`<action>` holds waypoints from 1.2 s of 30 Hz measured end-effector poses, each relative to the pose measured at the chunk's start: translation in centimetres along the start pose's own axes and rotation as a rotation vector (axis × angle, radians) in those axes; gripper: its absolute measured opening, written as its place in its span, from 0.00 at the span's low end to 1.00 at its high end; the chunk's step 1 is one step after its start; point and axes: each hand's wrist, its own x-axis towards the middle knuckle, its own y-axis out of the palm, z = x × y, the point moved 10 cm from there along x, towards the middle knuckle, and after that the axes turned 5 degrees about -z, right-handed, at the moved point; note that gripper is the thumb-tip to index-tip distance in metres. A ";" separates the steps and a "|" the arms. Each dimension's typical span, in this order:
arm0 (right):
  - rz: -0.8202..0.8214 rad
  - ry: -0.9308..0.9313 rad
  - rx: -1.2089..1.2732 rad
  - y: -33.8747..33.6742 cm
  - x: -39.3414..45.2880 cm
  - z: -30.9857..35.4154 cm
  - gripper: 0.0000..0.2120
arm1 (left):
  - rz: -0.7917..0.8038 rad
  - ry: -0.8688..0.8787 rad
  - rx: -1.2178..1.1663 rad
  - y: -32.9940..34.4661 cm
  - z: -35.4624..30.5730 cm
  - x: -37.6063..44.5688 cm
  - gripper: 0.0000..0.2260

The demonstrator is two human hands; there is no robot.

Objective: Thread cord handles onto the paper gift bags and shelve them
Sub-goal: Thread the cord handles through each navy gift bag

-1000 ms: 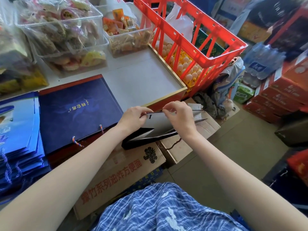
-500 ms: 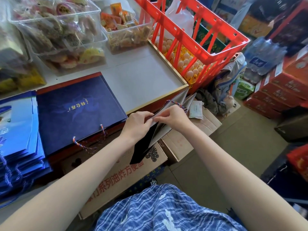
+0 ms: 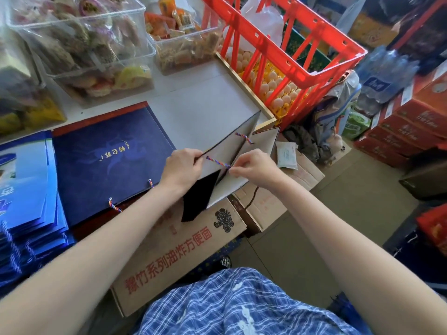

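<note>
I hold a flat paper gift bag (image 3: pixel 232 151), dark outside and grey inside, tilted up over the table's front edge with its mouth spread. My left hand (image 3: pixel 182 169) grips the bag's near panel at its top edge. My right hand (image 3: pixel 254 166) pinches a striped red-blue cord (image 3: pixel 219 162) that runs across the opening; another piece of cord (image 3: pixel 244 137) shows higher up at the bag's hole. A finished navy bag (image 3: pixel 108 163) with cord handles lies flat on the table to the left.
A stack of lighter blue bags (image 3: pixel 26 189) sits at the left edge. Clear snack tubs (image 3: pixel 79 44) stand at the back. A red crate (image 3: pixel 285 52) over egg trays stands at the right. Cardboard boxes (image 3: pixel 179 247) lie under my arms; red cartons (image 3: pixel 406 126) line the floor at the right.
The bag has swung from lying nearly level to standing tilted up and open. My right hand has drawn the striped cord out across the opening toward me.
</note>
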 end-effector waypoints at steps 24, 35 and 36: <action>-0.203 0.296 0.411 -0.4 1.2 -5.8 0.06 | 0.332 -0.062 -0.465 3.1 2.3 0.4 0.12; -0.177 0.424 0.792 -0.2 1.4 -6.1 0.10 | 0.040 0.141 0.113 0.5 0.7 0.9 0.15; -0.158 0.400 0.765 -0.4 1.3 -5.7 0.10 | 0.013 0.089 0.088 0.4 1.3 1.3 0.13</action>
